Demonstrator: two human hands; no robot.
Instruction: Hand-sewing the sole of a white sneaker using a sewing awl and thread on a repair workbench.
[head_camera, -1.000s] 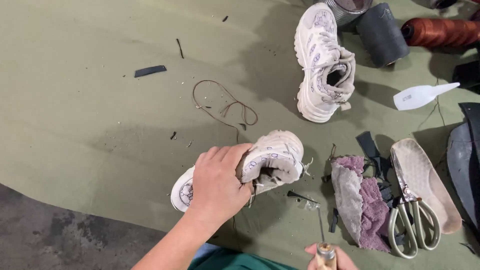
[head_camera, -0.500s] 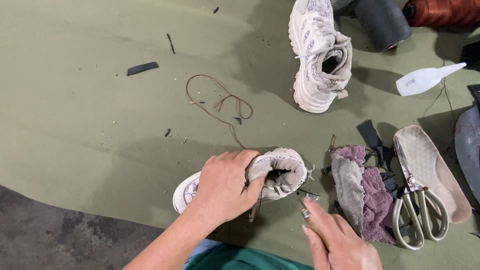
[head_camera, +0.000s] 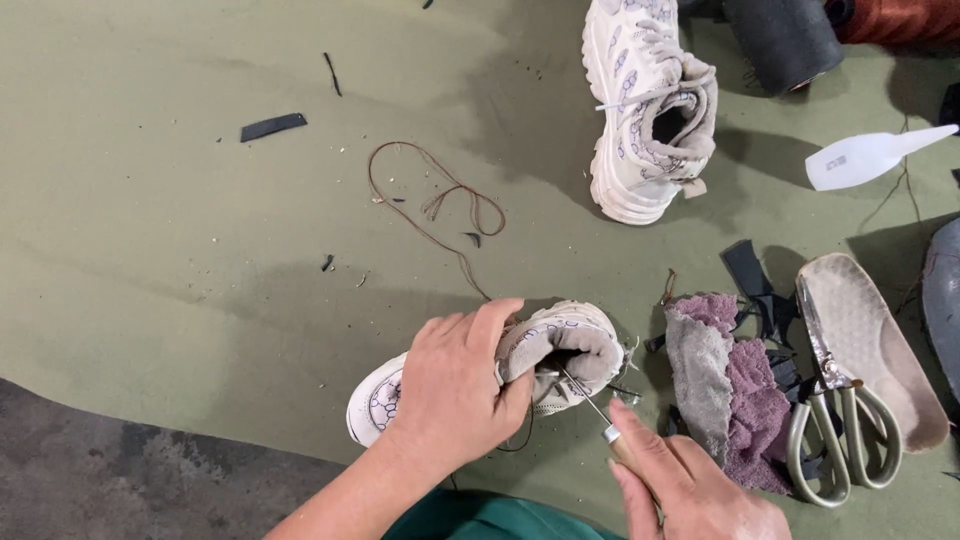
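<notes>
A small white sneaker (head_camera: 500, 375) with a grey patterned toe lies on its side on the olive-green worktop (head_camera: 180, 250), near the lower middle. The left hand (head_camera: 455, 385) is clamped over its upper, fingers wrapped around the collar. The right hand (head_camera: 690, 490) is closed on an awl (head_camera: 590, 405), whose thin metal tip reaches into the shoe's opening. A brown thread (head_camera: 430, 205) trails just beyond. A second sneaker (head_camera: 650, 105), rags (head_camera: 730, 390) and scissors (head_camera: 840, 420) lie farther off.
</notes>
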